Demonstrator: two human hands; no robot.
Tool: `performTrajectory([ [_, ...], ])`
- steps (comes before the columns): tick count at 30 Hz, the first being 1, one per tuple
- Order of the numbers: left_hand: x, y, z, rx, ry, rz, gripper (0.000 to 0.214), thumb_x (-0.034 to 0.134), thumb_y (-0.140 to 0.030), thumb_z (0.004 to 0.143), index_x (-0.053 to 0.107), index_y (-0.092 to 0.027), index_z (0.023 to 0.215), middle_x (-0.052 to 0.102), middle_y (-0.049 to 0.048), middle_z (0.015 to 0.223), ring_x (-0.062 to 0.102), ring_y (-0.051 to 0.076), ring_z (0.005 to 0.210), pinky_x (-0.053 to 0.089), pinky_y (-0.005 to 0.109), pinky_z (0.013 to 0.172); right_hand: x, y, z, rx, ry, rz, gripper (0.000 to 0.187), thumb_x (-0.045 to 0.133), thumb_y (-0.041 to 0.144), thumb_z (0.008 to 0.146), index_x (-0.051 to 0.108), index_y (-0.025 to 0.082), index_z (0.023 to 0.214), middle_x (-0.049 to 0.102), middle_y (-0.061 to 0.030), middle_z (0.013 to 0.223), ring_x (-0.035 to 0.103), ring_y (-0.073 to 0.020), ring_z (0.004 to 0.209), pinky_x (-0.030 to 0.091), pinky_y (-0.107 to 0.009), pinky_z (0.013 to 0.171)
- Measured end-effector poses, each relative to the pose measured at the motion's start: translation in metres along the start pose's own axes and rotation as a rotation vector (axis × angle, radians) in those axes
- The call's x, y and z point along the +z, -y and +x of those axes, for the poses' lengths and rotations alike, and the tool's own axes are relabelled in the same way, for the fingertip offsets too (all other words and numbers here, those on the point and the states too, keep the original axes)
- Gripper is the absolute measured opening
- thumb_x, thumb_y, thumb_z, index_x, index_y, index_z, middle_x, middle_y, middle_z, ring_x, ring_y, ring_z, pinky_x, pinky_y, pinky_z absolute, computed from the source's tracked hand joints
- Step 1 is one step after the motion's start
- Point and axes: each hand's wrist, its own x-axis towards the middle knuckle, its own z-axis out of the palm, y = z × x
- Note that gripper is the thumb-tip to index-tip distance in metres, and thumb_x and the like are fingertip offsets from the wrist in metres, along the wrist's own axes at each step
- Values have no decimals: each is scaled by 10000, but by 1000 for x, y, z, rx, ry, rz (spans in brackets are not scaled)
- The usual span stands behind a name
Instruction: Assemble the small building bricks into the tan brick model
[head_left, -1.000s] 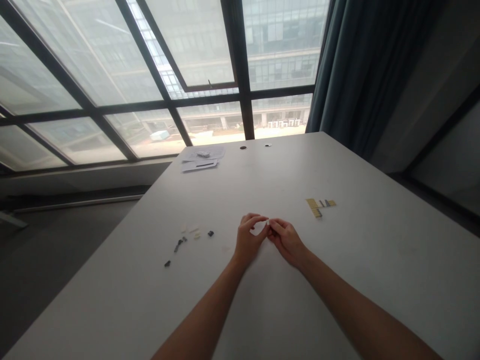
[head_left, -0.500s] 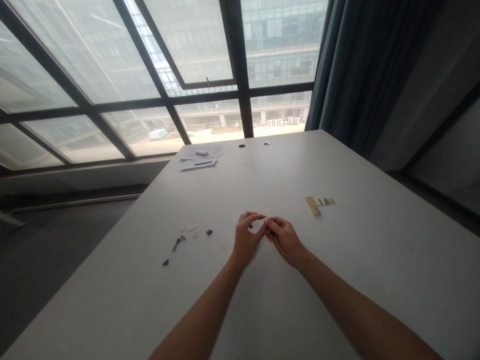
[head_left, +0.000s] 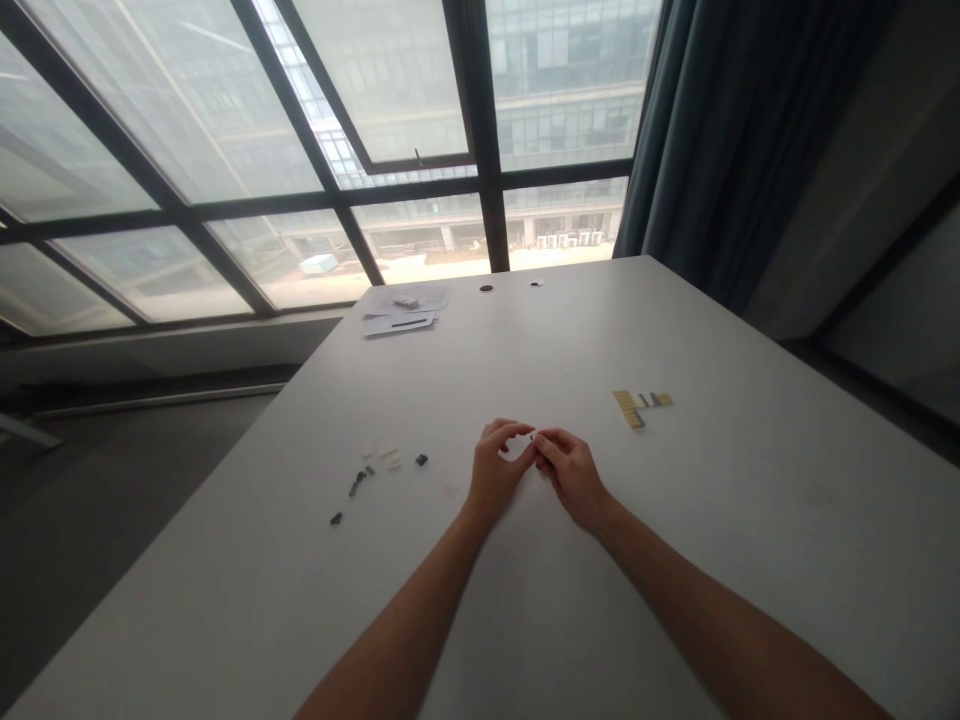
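My left hand [head_left: 496,470] and my right hand [head_left: 570,470] rest side by side on the white table [head_left: 720,520], fingertips meeting in a pinch. Between the fingertips sits a tiny dark piece [head_left: 532,437], too small to name. Both hands are curled closed around it. To the left of my left hand lie several small dark and pale loose pieces [head_left: 375,470]. To the right, beyond my right hand, lies a small yellow and grey assembly of flat pieces [head_left: 639,405].
Papers with a small object on them [head_left: 403,308] lie at the far left end of the table. Two round holes [head_left: 487,288] sit near the far edge. Large windows stand behind, and a dark curtain [head_left: 720,150] hangs at the right.
The hands have stayed together at the same spot. The pale piece seen between the fingertips a second ago no longer shows; only a tiny dark piece shows. The view has shifted slightly.
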Motion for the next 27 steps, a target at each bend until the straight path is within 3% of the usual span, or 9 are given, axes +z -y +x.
performTrajectory([
  [27,1,3,1,-68,60,-70,175,721,-336,852,747,-216,977,694,34,844,620,155,789,431,261,630,1,2,-1,19,-19,31,318,862,451,701,727,186,815,609,-3,684,486,-119,610,365,-272,572],
])
